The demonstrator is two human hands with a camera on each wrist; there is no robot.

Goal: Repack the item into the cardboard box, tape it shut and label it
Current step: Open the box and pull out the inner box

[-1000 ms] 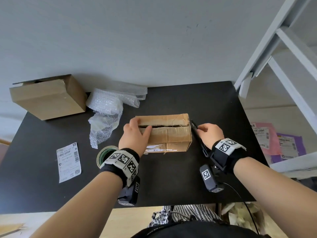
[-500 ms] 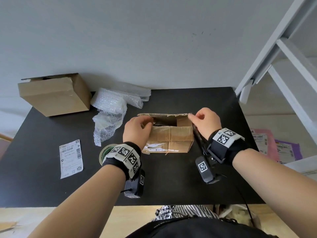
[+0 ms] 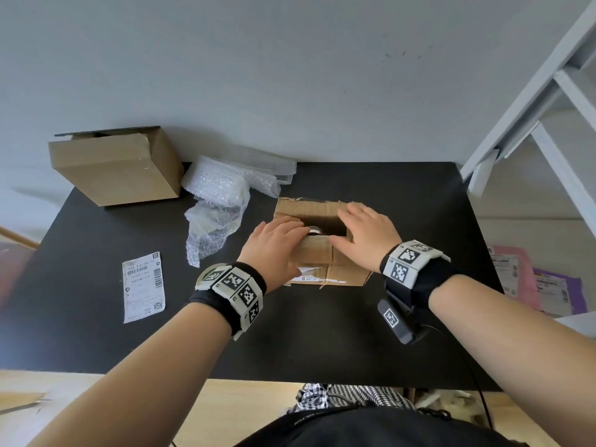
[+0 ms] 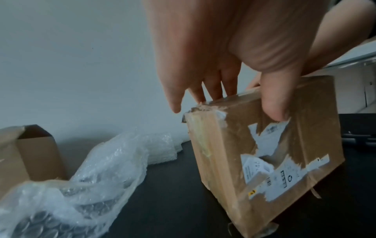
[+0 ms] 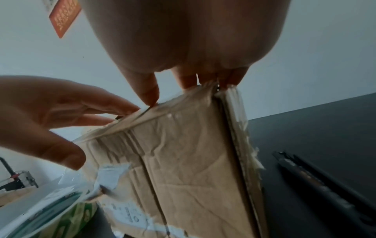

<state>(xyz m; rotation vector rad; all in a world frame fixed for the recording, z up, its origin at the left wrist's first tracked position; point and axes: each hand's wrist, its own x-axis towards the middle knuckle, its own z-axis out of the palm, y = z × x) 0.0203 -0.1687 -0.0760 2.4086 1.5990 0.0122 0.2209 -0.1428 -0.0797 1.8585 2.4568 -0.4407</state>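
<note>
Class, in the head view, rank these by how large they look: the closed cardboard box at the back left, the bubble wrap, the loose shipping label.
Largest to smallest:
1. Closed cardboard box
2. Bubble wrap, close to the box in spread, so this order is unsure
3. Shipping label, clearly smallest

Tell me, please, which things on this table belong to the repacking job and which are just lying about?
Part of the job:
- worn cardboard box, top open, under the left hand and right hand
- tape roll
- printed label
- bubble wrap, probably padding

Lying about:
- second cardboard box at the far left
- dark tool beside the box
- mailers off the table
</note>
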